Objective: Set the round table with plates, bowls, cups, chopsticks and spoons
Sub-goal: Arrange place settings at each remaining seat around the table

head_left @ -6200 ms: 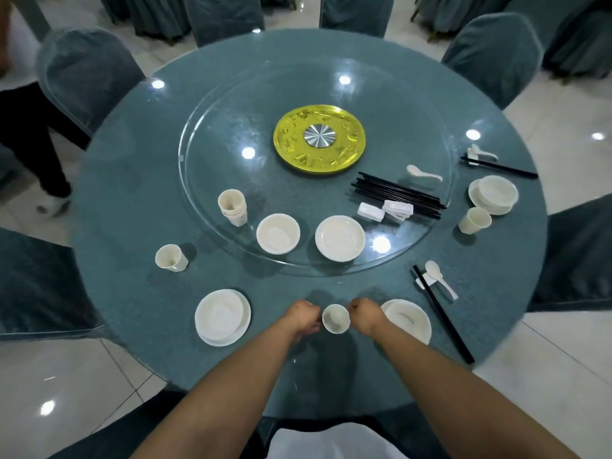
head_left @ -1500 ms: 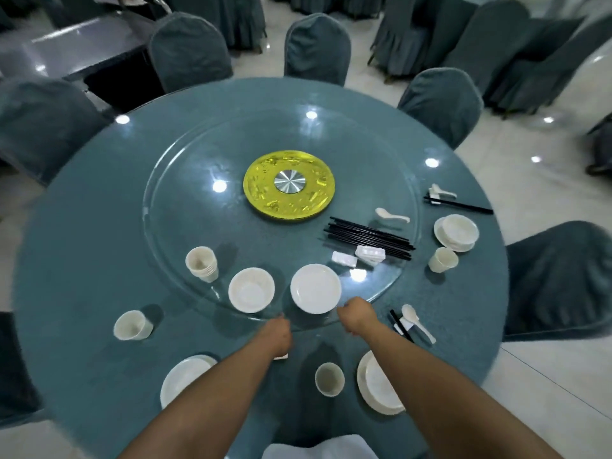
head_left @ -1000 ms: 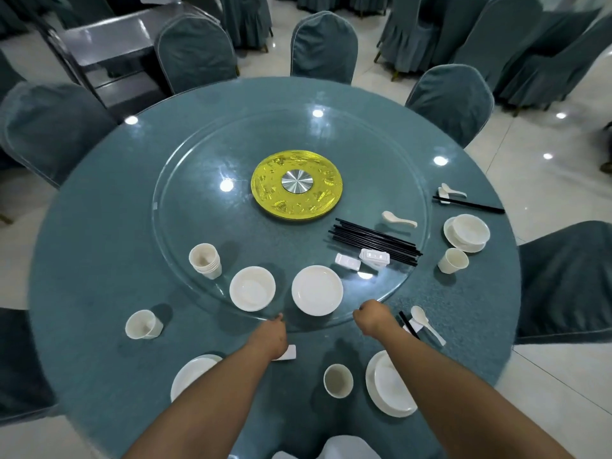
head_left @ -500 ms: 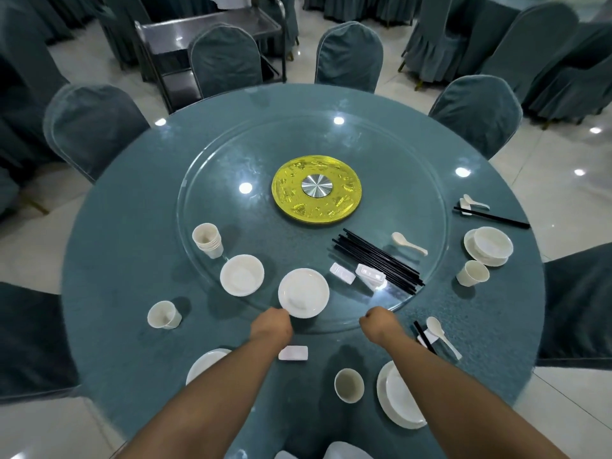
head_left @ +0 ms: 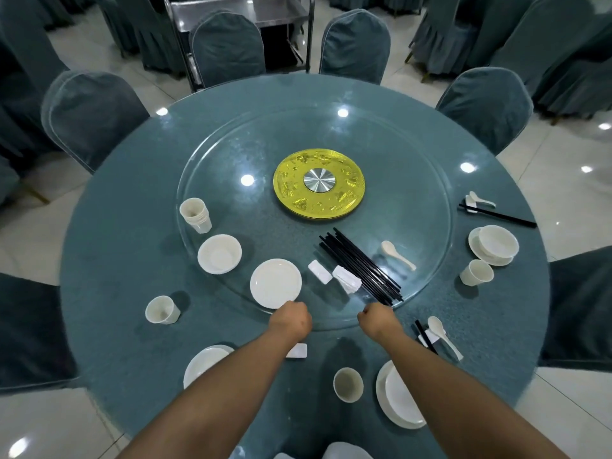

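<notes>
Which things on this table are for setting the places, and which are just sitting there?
For the job: stacked cups, bowl, plate, chopstick bundle, spoon, chopstick rests.

Just there: yellow centre disc, metal trolley, covered chairs.

1 view only, worn on the head, looking forward and steeply down from the near edge of the round table (head_left: 126,246). Wide-angle, bending the rim and the chairs (head_left: 228,48) at the far side. Close over both forearms, which enter from the bottom edge; left hand (head_left: 290,321) and right hand (head_left: 377,321) low in centre. No 2nd view to share with.
</notes>
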### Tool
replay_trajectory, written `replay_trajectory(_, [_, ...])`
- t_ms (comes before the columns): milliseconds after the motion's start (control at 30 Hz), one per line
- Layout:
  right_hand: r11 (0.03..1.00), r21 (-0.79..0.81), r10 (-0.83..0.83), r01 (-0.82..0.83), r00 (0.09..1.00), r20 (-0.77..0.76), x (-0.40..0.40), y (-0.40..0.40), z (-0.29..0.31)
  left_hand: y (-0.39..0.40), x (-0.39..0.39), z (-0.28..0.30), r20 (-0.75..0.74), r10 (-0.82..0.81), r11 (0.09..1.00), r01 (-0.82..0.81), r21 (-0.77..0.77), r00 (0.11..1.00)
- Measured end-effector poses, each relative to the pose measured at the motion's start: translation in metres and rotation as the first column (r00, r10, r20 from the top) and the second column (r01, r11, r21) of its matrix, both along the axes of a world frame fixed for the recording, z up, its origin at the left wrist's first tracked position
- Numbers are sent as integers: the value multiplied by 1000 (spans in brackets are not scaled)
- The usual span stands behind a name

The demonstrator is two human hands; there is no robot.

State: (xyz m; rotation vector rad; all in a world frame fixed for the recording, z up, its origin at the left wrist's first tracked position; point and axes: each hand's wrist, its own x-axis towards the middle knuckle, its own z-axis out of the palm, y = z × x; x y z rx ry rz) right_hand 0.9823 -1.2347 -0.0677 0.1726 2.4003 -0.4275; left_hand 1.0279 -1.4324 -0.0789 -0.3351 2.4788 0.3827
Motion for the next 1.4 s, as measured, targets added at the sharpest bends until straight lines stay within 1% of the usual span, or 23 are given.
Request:
replay_trajectory(67, [999, -1, -35, 35, 999, -10, -2, 4, -2, 1, -4, -2, 10, 6, 1000, -6, 17, 1000])
replay_trajectory(200, [999, 12, -37, 37, 999, -19, -12, 9, -5, 2, -12, -12, 1, -24, 998, 24, 62, 1000])
replay_trajectory(333, [997, 22, -75, 76, 995, -59, -26, 12, -13, -2, -18, -24, -5, -81, 994, 81, 79, 997])
replay_trajectory(400, [996, 32, -79, 81, 993, -83, -30, 11, -16, -7, -17, -30, 12, -77, 996, 76, 56, 997])
replay_trajectory(467, [992, 21, -119, 122, 987, -106, -36, 8, -19, -14, -16, -37, 42, -75, 997, 74, 22, 996])
replay_trajectory(600, [991, 50, -119, 128, 981, -150, -46, -2, -33, -30, -17, -50, 70, -195, 977, 200, -77, 978])
replay_trajectory(667, [991, 58, -107, 119, 979, -176, -49, -8, -38, -38, -18, -53, 97, -225, 966, 235, -106, 970])
replay_trajectory(800, [996, 63, -50, 65, 975, -216, -49, -24, -48, -56, -19, -56, 129, -214, 966, 230, -121, 968])
replay_trajectory(967, [999, 47, 10, -1, 981, -195, -48, -41, -61, -71, -20, -55, 135, -177, 971, 195, -137, 975])
replay_trajectory(1100, [999, 25, -42, 47, 984, -171, -48, -46, -64, -71, -21, -51, 147, -150, 975, 171, -141, 978])
replay_trajectory(1267, [999, 31, -28, 35, 984, -178, -50, -51, -66, -72, -21, -50, 155, -132, 977, 156, -148, 979])
replay_trajectory(1400, [999, 40, -19, 26, 984, -179, -48, -51, -68, -75, -18, -55, 159, -152, 975, 175, -140, 975])
